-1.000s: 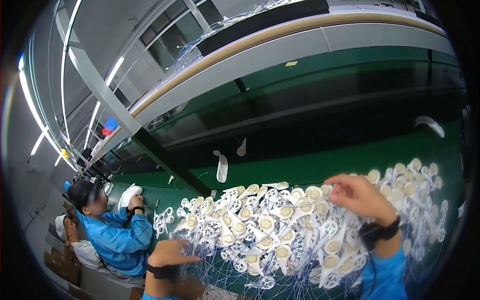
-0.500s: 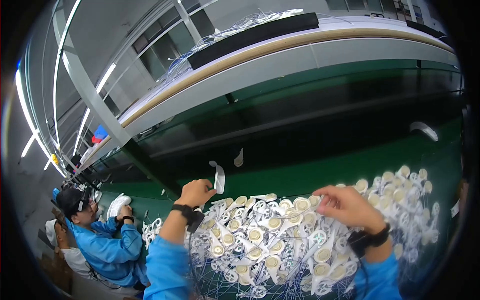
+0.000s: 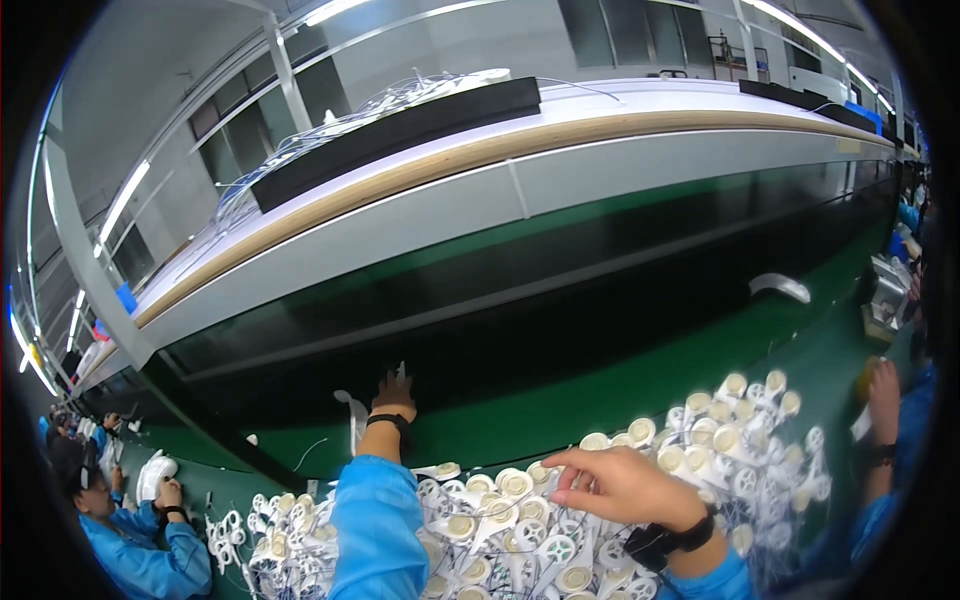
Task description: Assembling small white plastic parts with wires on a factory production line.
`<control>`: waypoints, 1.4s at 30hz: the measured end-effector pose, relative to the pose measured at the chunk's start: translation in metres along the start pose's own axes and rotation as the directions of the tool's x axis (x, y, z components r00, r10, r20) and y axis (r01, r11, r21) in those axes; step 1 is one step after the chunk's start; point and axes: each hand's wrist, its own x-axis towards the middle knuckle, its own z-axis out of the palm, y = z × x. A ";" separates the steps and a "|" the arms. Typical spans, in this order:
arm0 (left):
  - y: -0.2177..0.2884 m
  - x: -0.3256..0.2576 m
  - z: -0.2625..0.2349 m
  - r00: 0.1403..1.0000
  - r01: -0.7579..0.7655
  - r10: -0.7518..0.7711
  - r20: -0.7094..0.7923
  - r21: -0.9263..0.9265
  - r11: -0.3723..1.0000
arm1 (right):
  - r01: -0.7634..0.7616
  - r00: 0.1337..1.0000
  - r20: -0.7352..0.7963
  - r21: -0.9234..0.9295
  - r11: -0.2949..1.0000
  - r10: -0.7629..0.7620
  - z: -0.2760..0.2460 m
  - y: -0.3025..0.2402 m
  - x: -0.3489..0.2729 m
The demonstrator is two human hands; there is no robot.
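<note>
The left hand (image 3: 394, 392) pinches a small white piece (image 3: 401, 370) out over the green belt (image 3: 560, 400), beyond the heap of white wired discs (image 3: 520, 520). The right hand (image 3: 620, 485), fingers loosely curled, rests on that heap. The discs look light, rigid, tangle-prone; best taken by the rim.
</note>
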 end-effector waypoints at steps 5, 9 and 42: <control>0.006 0.011 0.014 0.999 0.055 -0.055 0.000 0.013 0.998 | 0.009 1.000 -0.003 -0.018 1.000 -0.009 0.002 0.004 0.001; -0.004 0.008 0.011 0.992 -0.082 0.074 -0.098 -0.073 0.994 | 0.076 0.997 -0.025 -0.030 0.997 -0.077 0.001 0.001 -0.001; 0.015 -0.058 -0.038 0.743 -0.513 0.660 -0.113 0.538 0.669 | 0.111 0.938 -0.342 0.121 0.986 -0.064 0.009 -0.005 0.002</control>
